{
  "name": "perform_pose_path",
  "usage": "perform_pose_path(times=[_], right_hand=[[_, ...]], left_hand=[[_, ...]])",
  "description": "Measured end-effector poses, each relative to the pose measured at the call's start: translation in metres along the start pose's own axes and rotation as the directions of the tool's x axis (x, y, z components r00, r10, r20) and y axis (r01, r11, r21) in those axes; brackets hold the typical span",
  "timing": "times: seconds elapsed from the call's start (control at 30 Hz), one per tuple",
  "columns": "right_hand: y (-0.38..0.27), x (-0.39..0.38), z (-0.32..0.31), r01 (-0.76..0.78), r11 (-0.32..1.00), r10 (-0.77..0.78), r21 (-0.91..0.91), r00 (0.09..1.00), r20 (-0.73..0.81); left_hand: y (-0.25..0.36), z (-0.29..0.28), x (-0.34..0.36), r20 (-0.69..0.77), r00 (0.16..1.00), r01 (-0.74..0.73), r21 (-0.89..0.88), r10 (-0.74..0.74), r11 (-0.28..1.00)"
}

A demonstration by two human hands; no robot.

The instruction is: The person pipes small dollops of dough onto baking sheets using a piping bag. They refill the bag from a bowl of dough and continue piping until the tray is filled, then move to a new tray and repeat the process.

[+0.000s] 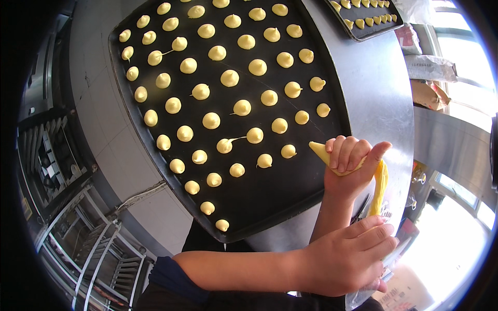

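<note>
Item, piping bag [381,189]: one, yellow with filling, lying in both hands at the right-hand edge of the tray; its narrow nozzle end is pointing up and leftward over the rim, and its twisted middle is running down between the hands.
Item, right hand [353,161]: fingers are curling tightly around the full front part of the bag, thumb is sticking out to the right.
Item, left hand [345,259]: fingers are closing around the tail of the bag, back of the hand is facing up; clear plastic is hanging out below, and the forearm is passing in front of the right one, a navy sleeve [170,282] covering it near the elbow.
Item, black tray [270,199]: large, resting on a metal table [371,78]; its lower right part is showing bare.
Item, dollops [229,78]: many, pale yellow, round with small peaks, sitting apart in slanting rows; two pairs are being linked by thin threads.
Item, second tray [369,13]: smaller in view, holding two visible rows of similar dollops at the upper right.
Item, brown paper bag [429,95]: lying beyond the table.
Item, metal rack [98,254]: standing at the lower left
</note>
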State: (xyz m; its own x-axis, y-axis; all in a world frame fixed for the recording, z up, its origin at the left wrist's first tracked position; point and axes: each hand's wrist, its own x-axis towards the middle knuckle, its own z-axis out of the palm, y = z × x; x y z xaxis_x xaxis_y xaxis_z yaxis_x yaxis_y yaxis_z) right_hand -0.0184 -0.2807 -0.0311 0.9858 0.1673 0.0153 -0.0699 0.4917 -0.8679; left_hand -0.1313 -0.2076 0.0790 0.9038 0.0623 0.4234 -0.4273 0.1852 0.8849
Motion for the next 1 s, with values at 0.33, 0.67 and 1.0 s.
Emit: perform_pose_path(times=[0.33,0.67,1.0], right_hand=[[0.003,-0.001,-0.004,-0.018,0.994,0.006,-0.111,0.994,-0.111],[0.002,-0.002,-0.008,-0.037,0.994,0.023,-0.106,0.991,-0.132],[-0.027,0.009,0.009,-0.128,0.953,0.117,0.275,0.992,0.054]], left_hand=[[-0.008,-0.001,0.004,0.024,1.0,0.006,0.026,-0.006,1.0],[-0.008,-0.002,0.006,0.021,1.0,0.006,0.044,-0.007,0.999],[-0.001,0.005,0.008,0.02,1.0,-0.009,0.015,0.008,1.0]])
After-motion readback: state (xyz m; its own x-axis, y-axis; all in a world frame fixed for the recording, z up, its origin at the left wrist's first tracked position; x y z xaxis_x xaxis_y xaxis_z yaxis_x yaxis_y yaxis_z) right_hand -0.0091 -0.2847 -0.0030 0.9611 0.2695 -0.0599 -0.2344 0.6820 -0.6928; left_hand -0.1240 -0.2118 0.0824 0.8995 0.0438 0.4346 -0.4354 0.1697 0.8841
